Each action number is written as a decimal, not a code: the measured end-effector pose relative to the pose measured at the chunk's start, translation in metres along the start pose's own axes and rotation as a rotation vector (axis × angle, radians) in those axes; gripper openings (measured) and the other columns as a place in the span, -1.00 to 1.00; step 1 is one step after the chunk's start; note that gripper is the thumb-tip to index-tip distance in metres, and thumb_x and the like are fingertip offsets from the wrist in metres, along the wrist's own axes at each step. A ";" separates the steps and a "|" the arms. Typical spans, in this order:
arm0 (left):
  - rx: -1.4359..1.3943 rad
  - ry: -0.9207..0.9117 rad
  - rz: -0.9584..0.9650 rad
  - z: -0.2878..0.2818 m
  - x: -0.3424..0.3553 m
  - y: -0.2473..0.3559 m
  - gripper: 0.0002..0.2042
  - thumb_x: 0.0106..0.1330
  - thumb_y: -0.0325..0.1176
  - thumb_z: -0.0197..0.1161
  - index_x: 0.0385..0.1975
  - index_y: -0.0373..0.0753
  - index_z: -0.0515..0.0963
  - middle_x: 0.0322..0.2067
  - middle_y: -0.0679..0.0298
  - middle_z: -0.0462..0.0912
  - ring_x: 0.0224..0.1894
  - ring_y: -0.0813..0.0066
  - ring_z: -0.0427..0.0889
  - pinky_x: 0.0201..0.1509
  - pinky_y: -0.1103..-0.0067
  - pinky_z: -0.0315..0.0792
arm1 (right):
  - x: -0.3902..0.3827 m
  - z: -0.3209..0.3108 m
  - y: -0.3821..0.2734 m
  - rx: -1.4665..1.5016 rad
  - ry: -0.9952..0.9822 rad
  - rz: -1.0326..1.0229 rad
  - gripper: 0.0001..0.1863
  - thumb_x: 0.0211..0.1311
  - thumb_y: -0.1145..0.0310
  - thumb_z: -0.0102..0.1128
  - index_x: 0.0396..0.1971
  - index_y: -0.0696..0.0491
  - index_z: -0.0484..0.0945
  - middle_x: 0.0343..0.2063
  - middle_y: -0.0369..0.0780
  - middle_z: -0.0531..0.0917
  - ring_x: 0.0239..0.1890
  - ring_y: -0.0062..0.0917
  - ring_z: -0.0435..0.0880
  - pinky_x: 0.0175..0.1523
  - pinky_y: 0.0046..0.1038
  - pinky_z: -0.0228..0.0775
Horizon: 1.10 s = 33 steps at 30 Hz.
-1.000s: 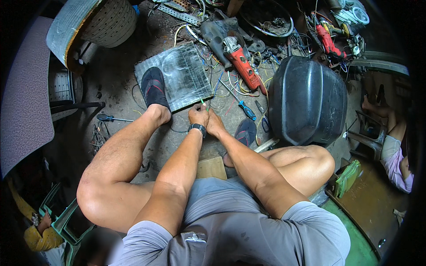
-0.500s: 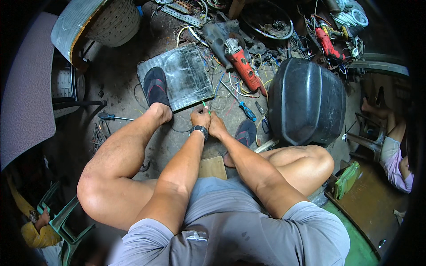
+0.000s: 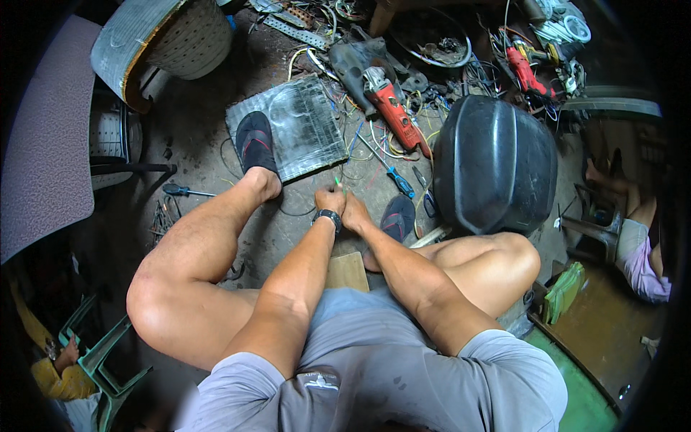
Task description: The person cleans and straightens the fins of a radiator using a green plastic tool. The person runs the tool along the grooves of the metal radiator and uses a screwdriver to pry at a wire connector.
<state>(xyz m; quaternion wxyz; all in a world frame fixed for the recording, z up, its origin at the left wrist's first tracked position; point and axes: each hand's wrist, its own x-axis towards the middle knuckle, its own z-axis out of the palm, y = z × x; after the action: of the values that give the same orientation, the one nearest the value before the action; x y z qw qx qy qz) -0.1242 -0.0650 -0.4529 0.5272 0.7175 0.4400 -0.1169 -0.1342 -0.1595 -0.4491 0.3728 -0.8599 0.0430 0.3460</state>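
My left hand (image 3: 330,199), with a dark watch (image 3: 330,217) at its wrist, and my right hand (image 3: 355,212) meet over the floor between my legs. Both have their fingers closed around a thin green wire (image 3: 337,181), whose tip shows just above them. Most of what they grip is hidden by the fingers. Just beyond lies a grey finned square panel (image 3: 295,129), my left slipper (image 3: 255,137) resting on its left part. To the right of my hands are a blue-handled screwdriver (image 3: 400,182) and my other slipper (image 3: 398,217).
A red angle grinder (image 3: 394,114) lies among loose wires. The large black plastic case (image 3: 497,165) stands at right, a red power tool (image 3: 525,70) behind it. Another screwdriver (image 3: 176,190) is at left. One person sits at far right (image 3: 640,245), another at lower left (image 3: 61,378).
My hands have shifted slightly down and to the right, staying together. Less of the green wire shows above the fingers. The whole view has moved a little.
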 end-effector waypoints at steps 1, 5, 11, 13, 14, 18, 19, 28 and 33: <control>0.098 -0.033 -0.035 0.006 -0.021 -0.011 -0.66 0.28 -0.23 0.35 -0.13 -0.41 0.68 -0.19 -0.09 0.74 -0.13 0.12 0.74 0.02 0.39 0.53 | -0.015 0.006 0.025 -0.038 0.027 -0.094 -0.55 0.24 0.24 0.18 0.02 0.19 0.36 -0.12 0.28 0.61 0.02 0.22 0.58 0.08 0.03 0.43; 0.065 -0.044 0.055 0.004 -0.031 -0.005 -0.65 0.31 -0.22 0.33 -0.11 -0.42 0.66 -0.16 -0.11 0.73 -0.10 0.04 0.73 0.05 0.37 0.53 | -0.032 0.000 0.019 -0.060 -0.005 -0.007 -0.54 0.21 0.21 0.21 0.00 0.19 0.39 -0.13 0.25 0.63 0.00 0.18 0.60 0.06 0.00 0.44; 0.064 -0.043 0.228 -0.001 -0.014 0.017 -0.61 0.32 -0.23 0.31 -0.03 -0.45 0.61 -0.10 -0.11 0.71 -0.06 0.11 0.71 0.07 0.40 0.51 | -0.025 -0.029 -0.021 -0.010 0.045 -0.018 -0.54 0.26 0.21 0.19 0.05 0.17 0.40 -0.05 0.18 0.63 0.07 0.10 0.60 0.11 -0.05 0.44; 0.029 -0.038 0.230 -0.007 -0.011 0.017 -0.61 0.32 -0.22 0.32 -0.04 -0.43 0.62 -0.10 -0.12 0.71 -0.05 0.08 0.71 0.08 0.38 0.51 | -0.023 -0.028 -0.030 -0.007 0.052 -0.026 -0.54 0.26 0.21 0.19 0.05 0.18 0.41 -0.05 0.18 0.63 0.08 0.10 0.60 0.11 -0.05 0.43; -0.009 -0.046 0.208 -0.009 -0.010 0.019 -0.62 0.31 -0.20 0.32 -0.04 -0.41 0.62 -0.10 -0.13 0.71 -0.04 0.05 0.71 0.09 0.37 0.50 | -0.021 -0.028 -0.031 -0.014 0.046 -0.013 -0.54 0.26 0.21 0.19 0.05 0.18 0.41 -0.04 0.18 0.63 0.08 0.10 0.59 0.11 -0.05 0.43; 0.027 -0.052 0.210 -0.031 0.001 0.035 -0.61 0.30 -0.24 0.34 -0.03 -0.44 0.63 -0.13 0.01 0.73 -0.14 0.29 0.70 -0.02 0.46 0.52 | -0.018 -0.026 -0.047 0.059 0.091 -0.076 -0.56 0.28 0.18 0.13 0.01 0.21 0.41 -0.07 0.22 0.63 0.06 0.15 0.58 0.10 -0.02 0.42; 0.032 -0.042 0.251 -0.036 0.000 0.036 -0.62 0.29 -0.24 0.35 -0.03 -0.43 0.63 -0.16 0.03 0.74 -0.17 0.32 0.70 -0.05 0.47 0.52 | -0.019 -0.025 -0.050 0.063 0.088 -0.074 -0.56 0.28 0.18 0.13 0.01 0.21 0.41 -0.07 0.22 0.63 0.06 0.15 0.58 0.10 -0.02 0.42; -0.075 0.004 0.221 -0.049 0.063 0.061 -0.65 0.28 -0.20 0.35 -0.14 -0.40 0.67 -0.21 0.01 0.76 -0.16 0.20 0.73 -0.01 0.43 0.53 | 0.011 -0.020 -0.108 0.055 0.187 -0.116 -0.51 0.28 0.16 0.10 0.01 0.25 0.34 -0.10 0.25 0.63 0.02 0.18 0.59 0.09 0.05 0.41; -0.115 -0.005 0.222 -0.041 0.102 0.089 -0.65 0.31 -0.22 0.35 -0.15 -0.45 0.66 -0.24 0.07 0.75 -0.25 0.37 0.67 -0.09 0.45 0.51 | 0.071 -0.036 -0.129 0.032 0.084 -0.065 -0.48 0.26 0.20 0.16 0.05 0.25 0.31 -0.10 0.28 0.61 0.02 0.19 0.60 0.08 0.05 0.43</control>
<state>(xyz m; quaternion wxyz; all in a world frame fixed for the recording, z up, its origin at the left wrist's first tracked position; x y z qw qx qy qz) -0.0092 0.0171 -0.4423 0.5784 0.7300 0.3625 -0.0340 -0.0168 -0.0782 -0.3974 0.3954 -0.8686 0.0363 0.2964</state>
